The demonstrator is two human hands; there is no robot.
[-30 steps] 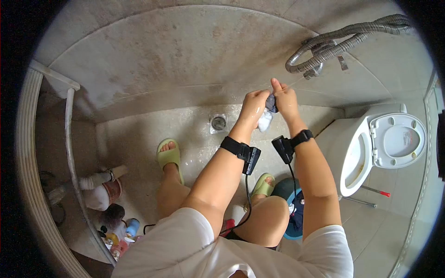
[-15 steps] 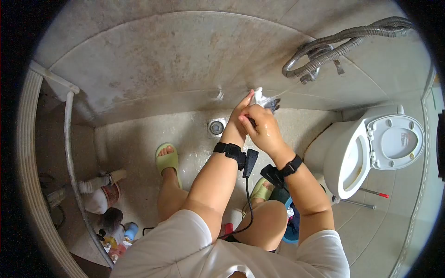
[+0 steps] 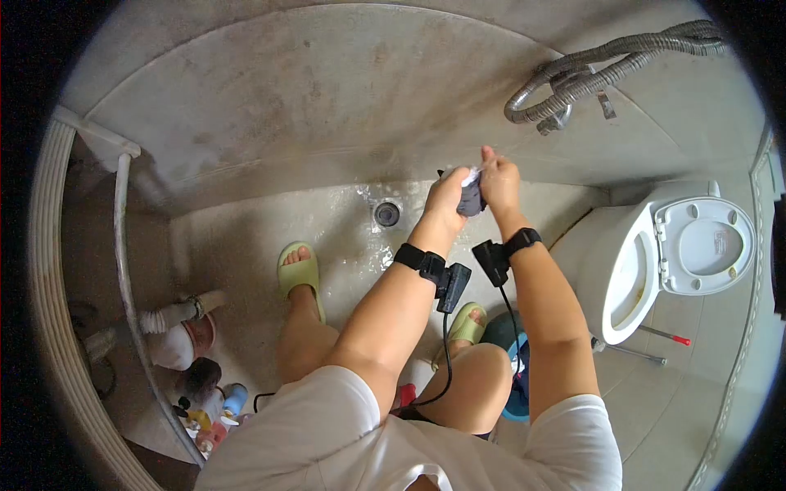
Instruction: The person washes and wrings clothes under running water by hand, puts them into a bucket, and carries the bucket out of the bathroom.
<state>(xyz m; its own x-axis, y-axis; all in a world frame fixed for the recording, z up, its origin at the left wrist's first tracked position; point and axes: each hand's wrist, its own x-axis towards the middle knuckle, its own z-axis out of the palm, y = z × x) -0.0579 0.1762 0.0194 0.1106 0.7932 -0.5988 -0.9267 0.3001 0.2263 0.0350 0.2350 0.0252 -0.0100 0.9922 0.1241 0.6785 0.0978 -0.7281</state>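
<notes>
A small wet cloth [image 3: 471,199], dark grey with a white part, is bunched between my two hands in front of the wall; its exact kind cannot be made out. My left hand [image 3: 445,196] is closed round its left side, with a dark bit showing above the thumb. Against its right side, my right hand [image 3: 500,182] has its fingers curled on the cloth and its thumb up. Water glints around the fingers. Just left of the hands, a round floor drain [image 3: 386,214] lies in the wet floor [image 3: 344,245].
A tap [image 3: 557,119] with a coiled metal hose [image 3: 614,56] is on the wall. At right stands a toilet [image 3: 630,278] with its lid raised. A blue basin [image 3: 517,405] holding cloth is beside my right leg. Several bottles [image 3: 234,399] and a pipe [image 3: 123,262] are at left.
My hands were crossed closely, with the cloth sticking out beyond them; now they are side by side with it bunched between them. The right hand has moved up and right.
</notes>
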